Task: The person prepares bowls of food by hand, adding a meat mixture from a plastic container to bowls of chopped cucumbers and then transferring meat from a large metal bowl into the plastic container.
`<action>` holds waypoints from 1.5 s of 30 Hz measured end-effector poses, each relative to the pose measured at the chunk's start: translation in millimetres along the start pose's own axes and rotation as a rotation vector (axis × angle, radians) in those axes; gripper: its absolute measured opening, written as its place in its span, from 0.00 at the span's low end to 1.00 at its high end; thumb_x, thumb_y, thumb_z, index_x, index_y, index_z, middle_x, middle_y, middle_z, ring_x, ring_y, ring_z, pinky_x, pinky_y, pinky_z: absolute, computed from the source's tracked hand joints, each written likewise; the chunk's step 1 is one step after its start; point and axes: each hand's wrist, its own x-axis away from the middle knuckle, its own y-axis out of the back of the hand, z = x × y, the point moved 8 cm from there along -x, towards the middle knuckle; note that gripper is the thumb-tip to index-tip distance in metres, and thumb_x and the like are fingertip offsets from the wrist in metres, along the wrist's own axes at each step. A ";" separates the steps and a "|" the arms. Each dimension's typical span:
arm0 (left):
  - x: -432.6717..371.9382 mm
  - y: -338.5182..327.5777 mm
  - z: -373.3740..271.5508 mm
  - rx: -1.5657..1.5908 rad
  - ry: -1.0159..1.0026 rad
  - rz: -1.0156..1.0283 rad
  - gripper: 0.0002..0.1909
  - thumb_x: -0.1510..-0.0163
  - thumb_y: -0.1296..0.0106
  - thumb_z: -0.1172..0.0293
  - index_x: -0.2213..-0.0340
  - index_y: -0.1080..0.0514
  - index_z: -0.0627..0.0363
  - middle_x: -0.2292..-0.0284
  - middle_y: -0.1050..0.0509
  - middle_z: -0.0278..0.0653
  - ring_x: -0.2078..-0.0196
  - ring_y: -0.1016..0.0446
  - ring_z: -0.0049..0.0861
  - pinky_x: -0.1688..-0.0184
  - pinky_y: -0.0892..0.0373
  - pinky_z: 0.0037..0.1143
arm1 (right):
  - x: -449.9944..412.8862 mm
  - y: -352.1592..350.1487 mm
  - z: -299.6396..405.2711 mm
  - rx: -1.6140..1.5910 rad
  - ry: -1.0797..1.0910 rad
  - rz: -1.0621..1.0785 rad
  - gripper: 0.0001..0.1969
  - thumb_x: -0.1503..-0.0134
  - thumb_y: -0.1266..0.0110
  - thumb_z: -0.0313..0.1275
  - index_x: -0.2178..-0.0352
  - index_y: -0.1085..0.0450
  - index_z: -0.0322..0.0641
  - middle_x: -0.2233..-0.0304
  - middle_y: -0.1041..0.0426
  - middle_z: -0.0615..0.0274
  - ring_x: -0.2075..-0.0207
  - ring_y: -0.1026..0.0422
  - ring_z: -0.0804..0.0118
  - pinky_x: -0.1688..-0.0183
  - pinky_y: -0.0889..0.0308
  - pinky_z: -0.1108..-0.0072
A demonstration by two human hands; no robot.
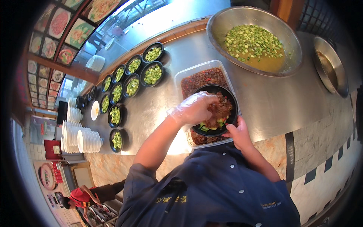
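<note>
My left hand [195, 109], in a clear plastic glove, has its fingers curled into a clump of brown shredded food with red bits [221, 109]. That clump lies over cut green vegetable pieces in a black bowl [234, 105]. At the bowl's near right rim, my right hand [239, 133] is bare and grips it with the thumb on top. The bowl is held over a clear plastic tub [178, 78] of the same brown, red-flecked food. Part of the tub's contents is hidden by the bowl and my left hand.
Several black bowls of green pieces [132, 86] stand left on the steel counter [153, 113]. Stacked white dishes [88, 141] are beyond them. A large steel basin [292, 54] holds green pieces in liquid; a steel pan [341, 73] sits right. A person in red [80, 195] is lower left.
</note>
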 end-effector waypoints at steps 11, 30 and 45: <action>193.8 83.4 127.5 -0.015 0.421 -0.716 0.09 0.52 0.46 0.72 0.68 0.28 0.62 0.73 0.27 0.48 0.70 0.25 0.42 0.66 0.30 0.31 | -37.7 -168.2 -81.1 0.171 -0.311 0.327 0.18 0.49 0.56 0.20 0.54 0.43 0.35 0.58 0.30 0.55 0.65 0.25 0.62 0.65 0.24 0.70; 504.2 20.9 320.3 0.368 1.017 -0.909 0.10 0.51 0.48 0.71 0.67 0.27 0.63 0.74 0.26 0.47 0.70 0.26 0.35 0.64 0.30 0.29 | -155.6 -393.7 -273.0 1.227 0.031 0.601 0.16 0.46 0.43 0.33 0.62 0.30 0.28 0.71 0.25 0.57 0.70 0.27 0.71 0.66 0.31 0.79; 540.0 -13.9 302.7 0.532 1.183 -0.987 0.12 0.50 0.46 0.71 0.64 0.27 0.64 0.69 0.24 0.46 0.66 0.24 0.34 0.62 0.28 0.28 | -200.7 -581.6 -392.0 0.301 -0.599 0.383 0.14 0.47 0.59 0.19 0.57 0.44 0.30 0.59 0.33 0.48 0.61 0.28 0.49 0.58 0.25 0.62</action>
